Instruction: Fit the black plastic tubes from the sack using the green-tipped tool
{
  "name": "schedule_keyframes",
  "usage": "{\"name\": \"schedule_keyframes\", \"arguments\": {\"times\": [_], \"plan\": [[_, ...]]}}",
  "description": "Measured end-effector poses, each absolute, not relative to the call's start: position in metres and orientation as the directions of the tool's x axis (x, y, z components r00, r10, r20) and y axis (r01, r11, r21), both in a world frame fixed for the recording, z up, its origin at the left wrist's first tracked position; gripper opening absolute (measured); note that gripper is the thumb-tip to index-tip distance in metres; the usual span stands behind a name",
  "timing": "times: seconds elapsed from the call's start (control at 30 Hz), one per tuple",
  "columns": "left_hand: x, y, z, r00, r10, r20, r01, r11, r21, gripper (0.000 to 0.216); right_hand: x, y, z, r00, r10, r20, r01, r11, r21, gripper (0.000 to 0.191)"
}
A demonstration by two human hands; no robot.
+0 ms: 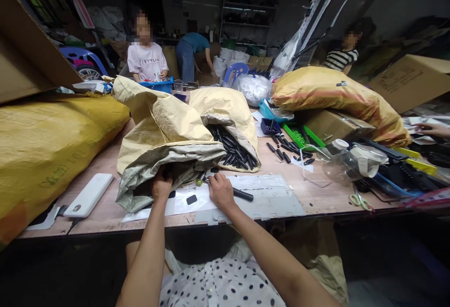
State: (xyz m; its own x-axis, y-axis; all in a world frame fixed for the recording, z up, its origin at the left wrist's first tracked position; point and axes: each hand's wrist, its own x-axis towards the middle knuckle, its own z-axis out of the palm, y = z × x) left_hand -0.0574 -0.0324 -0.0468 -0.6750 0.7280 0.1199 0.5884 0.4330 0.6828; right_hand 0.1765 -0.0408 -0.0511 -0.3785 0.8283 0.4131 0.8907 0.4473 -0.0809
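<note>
My left hand [162, 186] reaches into the mouth of a cream woven sack [165, 124] with a grey lining. Its fingers curl beside something dark, mostly hidden in the shadow of the opening. Closed round a black-handled tool [243, 195] is my right hand [221, 190]; the handle sticks out to the right. At the tool's other end is metal with a small yellow-green piece [199, 182], like a small mallet head. Beneath lies a whitish sheet [267, 194] with a black rounded patch [191, 199]. Behind it, a second sack [225, 103] spills black tube-like parts [234, 150].
A yellow sack [59, 147] and a white power bank [89, 195] lie left. Rightward are loose black parts [279, 153], a green tray [304, 136], clear jars [362, 161], scissors [361, 201] and a full sack [333, 101]. Other people are across the table.
</note>
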Motion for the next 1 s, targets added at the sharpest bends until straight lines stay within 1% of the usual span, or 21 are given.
{"name": "schedule_keyframes", "arguments": {"times": [0.17, 0.4, 0.53, 0.6, 0.73, 0.8, 0.9, 1.0], "plan": [[-0.056, -0.033, -0.044, -0.664, 0.739, 0.117, 0.590, 0.422, 0.688, 0.054, 0.177, -0.041, -0.051, -0.380, 0.827, 0.415, 0.889, 0.450, -0.083, 0.017], [-0.053, -0.034, -0.039, -0.683, 0.717, 0.140, 0.574, 0.408, 0.710, 0.054, 0.177, -0.041, -0.050, -0.375, 0.838, 0.398, 0.891, 0.444, -0.096, 0.018], [-0.054, -0.038, -0.036, -0.701, 0.705, 0.109, 0.544, 0.430, 0.721, 0.048, 0.178, -0.040, -0.050, -0.374, 0.846, 0.380, 0.891, 0.442, -0.107, 0.019], [-0.054, -0.046, -0.037, -0.687, 0.709, 0.157, 0.562, 0.382, 0.734, 0.040, 0.178, -0.040, -0.050, -0.373, 0.848, 0.377, 0.891, 0.441, -0.110, 0.019], [-0.044, -0.072, -0.042, -0.553, 0.750, 0.363, 0.636, 0.099, 0.765, 0.026, 0.178, -0.041, -0.048, -0.373, 0.852, 0.368, 0.893, 0.438, -0.108, 0.019], [-0.036, -0.086, -0.046, -0.447, 0.793, 0.414, 0.654, -0.026, 0.756, 0.026, 0.178, -0.041, -0.047, -0.372, 0.856, 0.360, 0.895, 0.434, -0.105, 0.019], [-0.027, -0.097, -0.050, -0.249, 0.880, 0.405, 0.664, -0.149, 0.732, 0.026, 0.179, -0.041, -0.046, -0.367, 0.865, 0.343, 0.899, 0.424, -0.106, 0.019], [-0.023, -0.098, -0.053, -0.091, 0.931, 0.353, 0.653, -0.212, 0.727, 0.023, 0.179, -0.039, -0.043, -0.366, 0.876, 0.315, 0.900, 0.419, -0.119, 0.022]]}}
